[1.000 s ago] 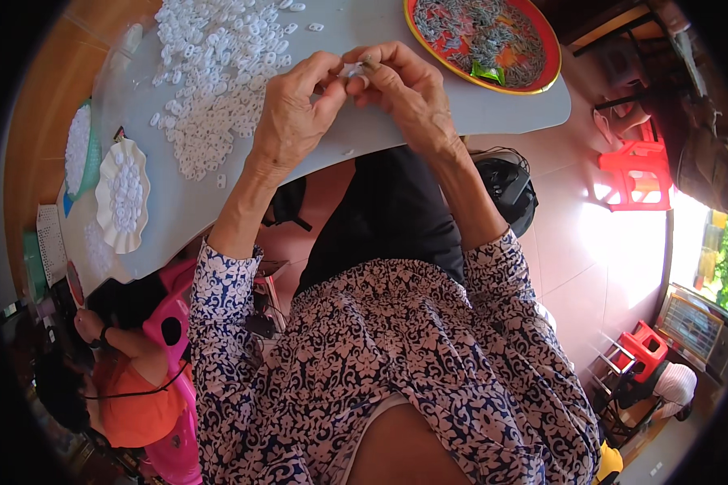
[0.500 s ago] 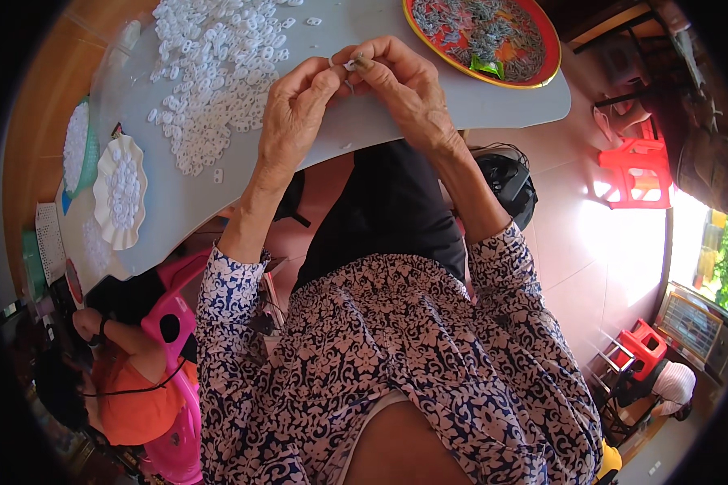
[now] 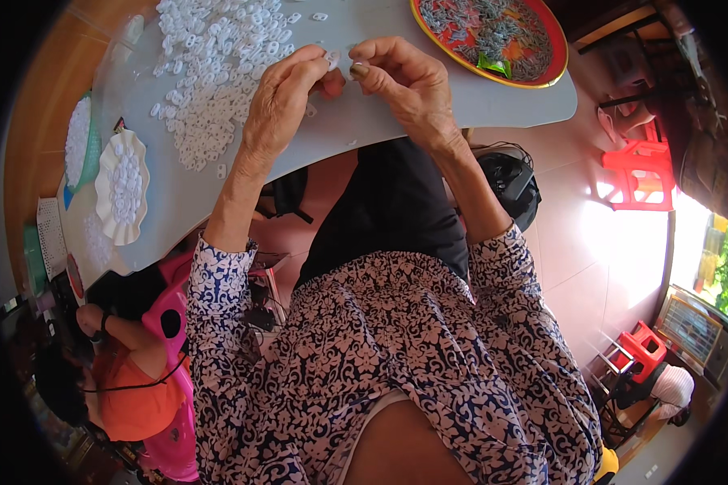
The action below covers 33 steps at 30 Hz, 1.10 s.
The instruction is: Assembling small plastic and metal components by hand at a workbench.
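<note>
Over the near part of the grey table (image 3: 493, 109), my left hand (image 3: 283, 97) pinches a small white plastic piece (image 3: 332, 60) between thumb and fingertips. My right hand (image 3: 408, 89) is just to its right, thumb and fingers drawn together; whatever they hold is too small to make out. A narrow gap separates the two hands. Beyond and left of my left hand spreads a heap of small white oval pieces with holes (image 3: 218, 48). A round red tray (image 3: 556, 58) with a yellow rim, at the far right, holds many small grey pieces and a green wrapper (image 3: 493, 66).
At the left stand a wavy-edged white dish (image 3: 141, 194) and a green basket (image 3: 93, 153), both with white pieces. A person in orange (image 3: 141, 396) sits by a pink chair (image 3: 174, 323) at the lower left. Red stools (image 3: 639, 166) and a black bag (image 3: 505, 182) are on the right.
My hands have come apart from where their fingertips met. The left has shifted a little left with the white piece; the right has barely moved.
</note>
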Tool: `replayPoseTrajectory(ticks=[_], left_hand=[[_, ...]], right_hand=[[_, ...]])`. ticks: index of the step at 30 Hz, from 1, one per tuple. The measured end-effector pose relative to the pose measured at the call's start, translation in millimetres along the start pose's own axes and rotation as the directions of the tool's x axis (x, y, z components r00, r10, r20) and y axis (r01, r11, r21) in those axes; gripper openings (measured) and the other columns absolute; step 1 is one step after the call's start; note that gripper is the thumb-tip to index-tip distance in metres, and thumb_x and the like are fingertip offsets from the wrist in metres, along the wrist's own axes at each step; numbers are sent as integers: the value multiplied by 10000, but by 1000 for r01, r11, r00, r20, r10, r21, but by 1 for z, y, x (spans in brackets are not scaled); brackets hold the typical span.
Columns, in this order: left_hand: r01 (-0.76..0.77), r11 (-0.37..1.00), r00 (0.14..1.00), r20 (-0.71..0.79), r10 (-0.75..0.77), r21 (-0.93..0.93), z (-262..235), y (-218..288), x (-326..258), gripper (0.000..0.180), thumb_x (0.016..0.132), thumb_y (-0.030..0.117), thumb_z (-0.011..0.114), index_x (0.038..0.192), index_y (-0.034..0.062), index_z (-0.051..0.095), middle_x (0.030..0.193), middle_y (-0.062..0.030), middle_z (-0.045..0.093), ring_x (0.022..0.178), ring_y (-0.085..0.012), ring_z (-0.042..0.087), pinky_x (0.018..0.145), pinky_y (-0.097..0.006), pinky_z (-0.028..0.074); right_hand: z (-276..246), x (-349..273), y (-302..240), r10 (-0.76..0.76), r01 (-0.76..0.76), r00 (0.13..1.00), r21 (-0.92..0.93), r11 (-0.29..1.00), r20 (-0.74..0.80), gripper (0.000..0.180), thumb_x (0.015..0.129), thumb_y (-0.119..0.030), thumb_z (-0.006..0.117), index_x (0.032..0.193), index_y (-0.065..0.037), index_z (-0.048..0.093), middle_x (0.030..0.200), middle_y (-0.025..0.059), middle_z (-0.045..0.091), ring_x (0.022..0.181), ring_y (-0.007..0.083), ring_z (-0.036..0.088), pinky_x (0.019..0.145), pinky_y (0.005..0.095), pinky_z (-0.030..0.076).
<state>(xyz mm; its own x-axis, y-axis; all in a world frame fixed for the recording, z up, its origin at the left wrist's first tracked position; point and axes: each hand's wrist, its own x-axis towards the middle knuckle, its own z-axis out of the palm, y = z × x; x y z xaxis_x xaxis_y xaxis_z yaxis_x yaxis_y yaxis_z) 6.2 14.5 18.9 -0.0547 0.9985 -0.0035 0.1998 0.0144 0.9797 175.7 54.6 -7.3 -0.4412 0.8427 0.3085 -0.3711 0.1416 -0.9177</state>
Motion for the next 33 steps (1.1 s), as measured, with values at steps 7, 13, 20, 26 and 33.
replayPoseTrajectory(ticks=[7,13,20,26,33], left_hand=[[-100,995,991,85,100,-13,-2,-6,6,302,884,259,398,781,11,536,687,-40,563,663,-117,485,641,-252,391],[-97,972,990,117,73,214,-5,13,4,282,888,250,407,800,7,519,663,-58,531,609,-134,471,589,-289,399],[-333,890,931,255,259,312,-7,8,9,255,903,248,437,852,8,509,651,-70,508,572,-155,441,554,-311,396],[-230,944,962,200,184,236,-3,8,3,309,932,293,420,874,10,528,647,-59,506,606,-148,455,600,-308,396],[-157,976,987,-13,161,153,11,-2,-5,327,918,310,430,834,9,530,645,-42,487,624,-126,462,601,-278,386]], right_hand=[[1,-1,0,-2,1,999,35,999,42,185,865,-30,616,1031,6,542,889,45,633,858,99,610,792,237,499],[0,-2,0,5,-5,999,24,1000,32,193,864,-20,613,1042,4,540,892,39,629,843,87,605,780,224,497],[0,-2,1,-14,15,999,-44,999,34,226,870,-37,611,1084,8,554,881,38,638,831,72,593,762,216,494],[3,-2,-4,-57,58,998,-59,997,10,221,877,-46,603,1084,16,557,873,62,648,803,100,618,748,230,501],[6,0,-3,-25,28,999,-92,995,31,227,867,-26,603,1081,27,548,846,67,637,780,126,643,732,240,518]])
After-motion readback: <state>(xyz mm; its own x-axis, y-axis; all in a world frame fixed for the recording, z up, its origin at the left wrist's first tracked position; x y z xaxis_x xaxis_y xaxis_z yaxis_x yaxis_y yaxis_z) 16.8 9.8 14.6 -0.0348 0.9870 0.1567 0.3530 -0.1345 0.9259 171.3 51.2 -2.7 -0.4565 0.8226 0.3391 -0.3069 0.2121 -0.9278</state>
